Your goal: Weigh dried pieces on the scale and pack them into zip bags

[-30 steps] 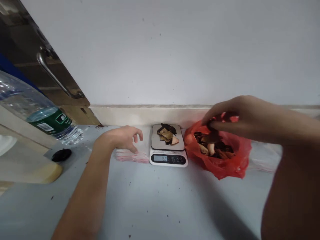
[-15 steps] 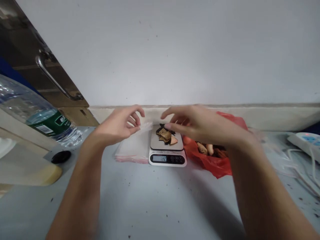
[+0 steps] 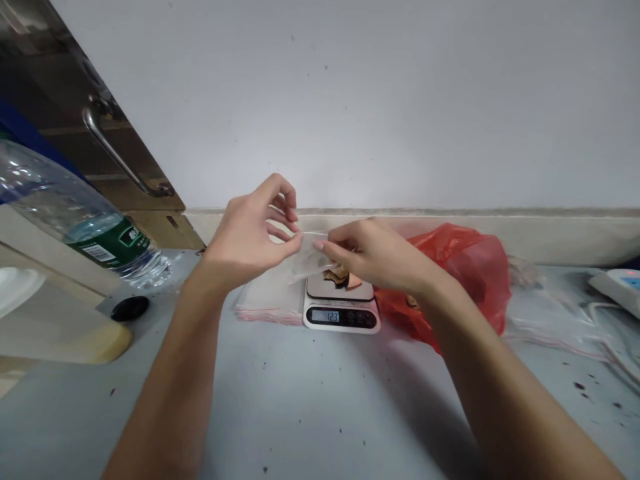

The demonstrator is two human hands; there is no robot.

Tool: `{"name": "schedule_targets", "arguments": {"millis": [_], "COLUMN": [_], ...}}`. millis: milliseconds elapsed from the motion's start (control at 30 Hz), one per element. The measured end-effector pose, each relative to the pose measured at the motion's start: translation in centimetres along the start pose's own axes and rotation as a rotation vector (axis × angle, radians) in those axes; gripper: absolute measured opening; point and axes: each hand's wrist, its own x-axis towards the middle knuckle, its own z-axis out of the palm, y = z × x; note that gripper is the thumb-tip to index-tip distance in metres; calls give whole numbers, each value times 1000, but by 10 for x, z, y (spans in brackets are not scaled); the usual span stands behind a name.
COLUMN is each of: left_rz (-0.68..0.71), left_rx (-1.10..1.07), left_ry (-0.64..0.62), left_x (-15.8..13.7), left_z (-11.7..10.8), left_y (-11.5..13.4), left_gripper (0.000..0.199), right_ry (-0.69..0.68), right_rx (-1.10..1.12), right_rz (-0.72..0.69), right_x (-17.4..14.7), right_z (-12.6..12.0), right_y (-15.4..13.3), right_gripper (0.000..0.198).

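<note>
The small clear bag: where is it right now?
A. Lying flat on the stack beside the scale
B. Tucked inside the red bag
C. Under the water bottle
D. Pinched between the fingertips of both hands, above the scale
D. The left hand and right hand each pinch an edge of the small clear bag, lifted in the air over the scale, apart from the stack of bags on the counter.

small bag (image 3: 307, 260): clear, held above the scale
scale (image 3: 341, 312): white body, grey platform, pale blue display
pieces on scale (image 3: 341, 277): brown, tan
sack (image 3: 457, 280) right of scale: red
bottle (image 3: 85, 220) left of scale: clear, green label
worktop (image 3: 320, 400): grey, dark specks
</note>
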Motion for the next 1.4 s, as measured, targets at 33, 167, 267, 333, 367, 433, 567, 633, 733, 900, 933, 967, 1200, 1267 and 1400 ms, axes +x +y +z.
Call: {"name": "schedule_targets", "arguments": {"millis": [33,167,267,333,367,433,567,633,733,900,933,967,1200,1267,1400], "left_rz": [30,43,12,-39,-75,-144,-202,-210,-228,-328,-343,-355,-244,-216,-167], "left_rx": [13,55,102,165,206,282,356,362,358,396,407,410,235,227,213], "left_ry": [-32,-407,-484,-502,-516,-535,-540,-583,-683,-826,-838,-846,-798,-730,-610], "left_x": [0,-1,-1,1,1,2,2,1,0,3,3,4,7,6,4], "left_z": [0,3,6,7,6,4,4,9,23,42,43,42,7,-3,-12], "left_y": [0,0,-4,-8,-11,-16,-21,-19,-16,-12,-11,-10,-12,-14,-12], "left_gripper": [38,114,107,93,86,77,73,77,71,50,47,43,19,24,31], "right_ry": [32,70,50,88,110,100,-112,-134,-142,-191,-171,-144,-38,69,83], "right_rx": [11,150,181,87,5,-178,-333,-356,-409,-295,-262,-241,-445,-459,-235], "right_rz": [37,46,16,87,148,269,448,478,452,429,419,396,402,392,183], "right_x": [0,0,-1,-1,-1,-1,-1,-1,0,-2,-5,-10,-49,-51,-36], "right_z": [0,-2,-7,-10,-12,-15,-16,-15,-12,-18,-24,-31,-86,-86,-64], "right_y": [-1,-5,-4,1,4,10,14,12,9,4,4,4,18,18,7], "right_gripper": [36,28,26,21,20,19,18,18,20,22,20,16,15,20,25]}}
